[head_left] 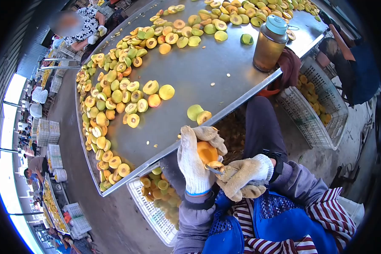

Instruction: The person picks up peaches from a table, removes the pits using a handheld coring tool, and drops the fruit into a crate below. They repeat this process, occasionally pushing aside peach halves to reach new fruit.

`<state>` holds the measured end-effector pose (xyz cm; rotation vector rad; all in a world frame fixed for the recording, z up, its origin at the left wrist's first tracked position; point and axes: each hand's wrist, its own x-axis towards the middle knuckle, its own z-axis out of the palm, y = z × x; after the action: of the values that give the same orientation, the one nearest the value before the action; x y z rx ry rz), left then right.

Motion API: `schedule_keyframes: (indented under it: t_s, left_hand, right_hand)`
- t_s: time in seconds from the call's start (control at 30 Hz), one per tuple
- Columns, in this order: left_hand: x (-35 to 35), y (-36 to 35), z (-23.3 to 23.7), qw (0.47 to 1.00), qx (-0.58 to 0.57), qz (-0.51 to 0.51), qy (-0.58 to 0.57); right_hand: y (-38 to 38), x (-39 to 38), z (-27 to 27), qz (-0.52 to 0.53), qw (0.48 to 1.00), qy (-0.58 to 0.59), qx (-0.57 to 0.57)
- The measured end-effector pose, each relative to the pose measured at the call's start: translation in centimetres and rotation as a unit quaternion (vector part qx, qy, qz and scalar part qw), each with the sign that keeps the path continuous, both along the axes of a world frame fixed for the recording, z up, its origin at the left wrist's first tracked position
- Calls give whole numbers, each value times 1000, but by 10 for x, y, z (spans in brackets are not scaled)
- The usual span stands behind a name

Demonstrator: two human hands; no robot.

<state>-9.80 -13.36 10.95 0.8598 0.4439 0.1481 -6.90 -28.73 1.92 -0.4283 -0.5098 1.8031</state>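
The gloved left hand (194, 163) had its grip closed round a fruit (206, 151) just off the table (190, 72) edge. The right hand (243, 173) clasped what seemed a small blade (213, 169) against it. The fruit looked soft, light and slippery, best cupped by its skin.

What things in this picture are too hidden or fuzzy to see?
Head view: fruit, mostly wrapped by the left hand.
Head view: tool, handle buried in the right hand.
Head view: basket, partly hidden under the table.
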Motion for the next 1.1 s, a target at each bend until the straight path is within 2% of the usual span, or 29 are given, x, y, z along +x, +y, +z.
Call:
schedule_keyframes:
  t_s: [0.1,0.13,0.17,0.2,0.23,0.3,0.33,0.37,0.43,0.5,0.57,0.6,0.63,0.7,0.73,0.77,0.8,0.9,1.0,1.1]
  left_hand:
    - [0,6,-4,999,-28,-9,20]
    - [1,2,-9,999,1,44,3]
    - [1,3,-10,998,44,50,-4]
    - [1,4,-11,995,86,55,-10]
    - [2,6,-11,990,128,59,-16]
    - [10,17,-19,987,127,89,45]
    - [10,21,-23,989,121,76,32]
    - [7,23,-25,991,115,61,20]
    - [-6,25,-19,982,165,81,47]
    - [-30,44,-20,942,299,129,82]
    - [-58,73,-27,867,454,168,119]
    - [-84,116,-61,796,568,104,185]
    - [-96,138,-74,564,781,21,267]
    - [-111,146,-84,394,888,-59,228]
    - [-93,136,-74,525,832,-30,176]
    - [-74,118,-64,646,754,-9,119]
    - [-53,101,-68,710,702,7,58]
    - [9,59,-58,756,645,-110,-36]
    - [65,39,-81,660,723,-154,-131]
    - [95,50,-119,520,803,-291,-32]
  right_hand:
    - [15,-6,-10,50,971,222,70]
    - [26,-7,-8,85,940,313,108]
    - [8,-5,4,-19,989,143,-26]
    - [5,7,70,-71,980,-39,-181]
    - [7,6,70,-18,989,-18,-144]
    - [10,9,66,86,994,17,-68]
    - [13,-9,42,8,999,29,-15]
    - [3,-10,26,-12,998,-1,-65]
    - [0,1,57,-45,983,-60,-166]
    - [-1,3,62,-71,967,-109,-220]
    - [-7,6,57,-93,960,-121,-235]
    - [-9,6,49,-89,960,-144,-222]
    - [-8,5,44,-81,958,-151,-229]
    - [-2,6,42,-63,953,-167,-245]
    - [4,8,62,-65,944,-200,-254]
    - [8,4,55,-47,942,-211,-258]
    - [10,3,55,-52,940,-215,-261]
    - [9,1,52,-101,936,-225,-252]
    - [0,2,47,-152,924,-227,-268]
    - [-11,5,46,-179,915,-234,-276]
